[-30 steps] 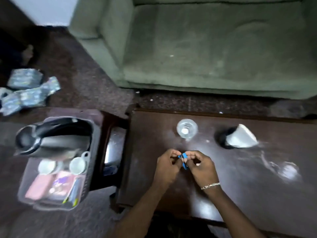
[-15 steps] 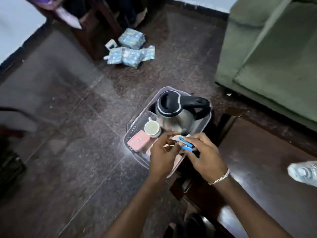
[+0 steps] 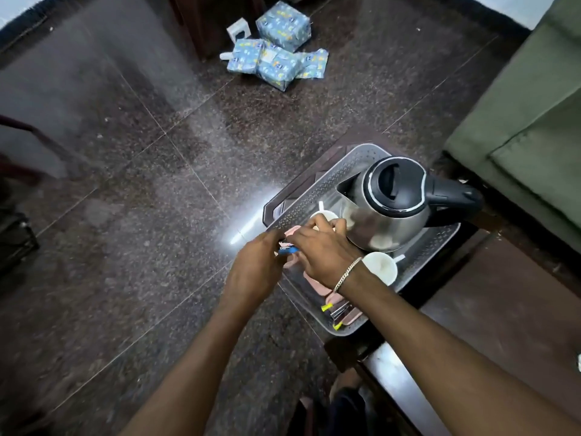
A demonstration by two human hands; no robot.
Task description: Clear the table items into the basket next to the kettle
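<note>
Gleaming under glare at the left: speckled dark floor [image 3: 125,184], blue wrapped packets [image 3: 276,45] lying far off. Meeting over the grey basket [image 3: 314,190]'s near-left rim: left hand [image 3: 254,272] and right hand [image 3: 323,256], both pinching 1 small blue item [image 3: 287,250], risking, as a guess, a drop onto the floor with release outside the rim. Holding further right: pink packets [image 3: 317,287] under the wrist, 2 white cups [image 3: 380,267], yellow-tipped pieces [image 3: 327,307], steel kettle [image 3: 390,209] crowding the far end.

A grey basket [image 3: 317,196] carries kettle [image 3: 390,206] and two cups [image 3: 380,267].
</note>
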